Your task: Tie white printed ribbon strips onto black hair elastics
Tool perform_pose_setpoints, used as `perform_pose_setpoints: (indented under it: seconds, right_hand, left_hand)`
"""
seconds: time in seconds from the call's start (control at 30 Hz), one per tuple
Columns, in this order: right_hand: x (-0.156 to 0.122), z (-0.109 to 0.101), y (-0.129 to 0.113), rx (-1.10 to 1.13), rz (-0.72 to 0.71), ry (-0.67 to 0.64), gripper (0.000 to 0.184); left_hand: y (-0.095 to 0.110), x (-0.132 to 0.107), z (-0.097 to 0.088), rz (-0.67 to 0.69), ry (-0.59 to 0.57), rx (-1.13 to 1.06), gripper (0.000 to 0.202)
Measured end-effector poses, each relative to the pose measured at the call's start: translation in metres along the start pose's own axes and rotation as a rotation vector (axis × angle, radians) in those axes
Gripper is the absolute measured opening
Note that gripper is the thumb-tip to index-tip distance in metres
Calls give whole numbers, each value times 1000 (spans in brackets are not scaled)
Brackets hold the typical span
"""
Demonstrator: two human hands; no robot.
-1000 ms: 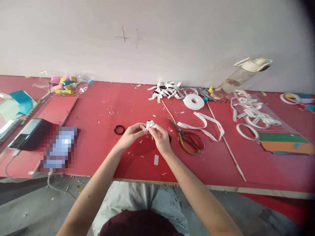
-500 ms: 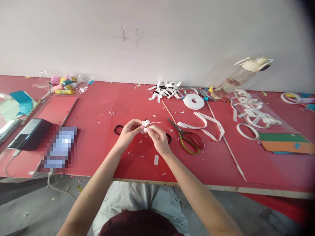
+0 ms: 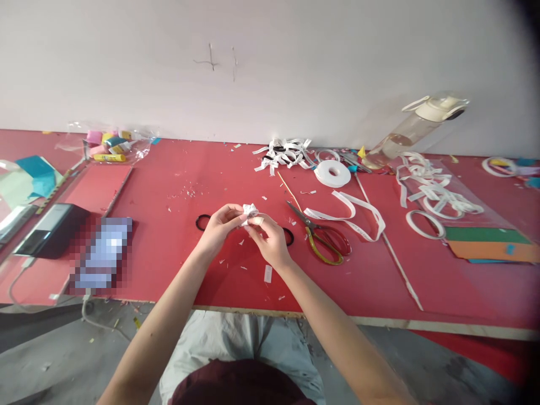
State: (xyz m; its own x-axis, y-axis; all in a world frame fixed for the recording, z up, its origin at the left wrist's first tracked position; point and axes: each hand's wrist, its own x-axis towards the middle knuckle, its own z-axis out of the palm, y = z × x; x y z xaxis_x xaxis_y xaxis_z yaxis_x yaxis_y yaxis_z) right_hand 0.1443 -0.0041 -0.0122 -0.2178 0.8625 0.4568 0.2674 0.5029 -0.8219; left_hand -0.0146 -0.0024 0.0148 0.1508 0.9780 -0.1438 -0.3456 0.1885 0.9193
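Note:
Between my two hands, just above the red table (image 3: 160,242), is a small folded white printed ribbon (image 3: 250,210). The fingertips of my left hand (image 3: 219,228) pinch it from the left. From the right, the fingers of my right hand (image 3: 269,237) close on it, partly covering it. A black hair tie (image 3: 203,223) lies beside my left hand, and a second black hair tie (image 3: 289,237) shows behind my right hand. To the right lie scissors (image 3: 323,236) with yellow-green and red handles, blades apart, and a long loose printed ribbon (image 3: 363,222).
A white tape roll (image 3: 333,174) and a pile of ribbon bows (image 3: 284,154) lie at the back. A tilted water bottle (image 3: 411,132) leans on the wall. More ribbon (image 3: 434,183) lies right. A phone (image 3: 105,253) and a black box (image 3: 53,230) are left.
The ribbon in my fingers is folded more compactly, and the thin end that stuck out to the right no longer shows. My right fingers have shifted slightly around it.

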Motion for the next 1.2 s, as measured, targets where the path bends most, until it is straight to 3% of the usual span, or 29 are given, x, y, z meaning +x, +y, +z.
perform_pose_setpoints:
  seconds: [0.27,0.9,1.03,1.2]
  right_hand:
    - [1,-1,-5,-26,-126,95,12]
    - [1,-2,-4,-48,-201,103,13]
    - [0,-2,-6,-32,-131,104,14]
    - [-1,-2,-5,163,100,52,25]
  left_hand:
    - [-10,6,-3,-24,28,-117,26]
    - [-12,5,3,-50,44,-219,28]
    - [-11,5,3,-48,41,-210,26]
    - [-10,5,2,-2,62,-162,24]
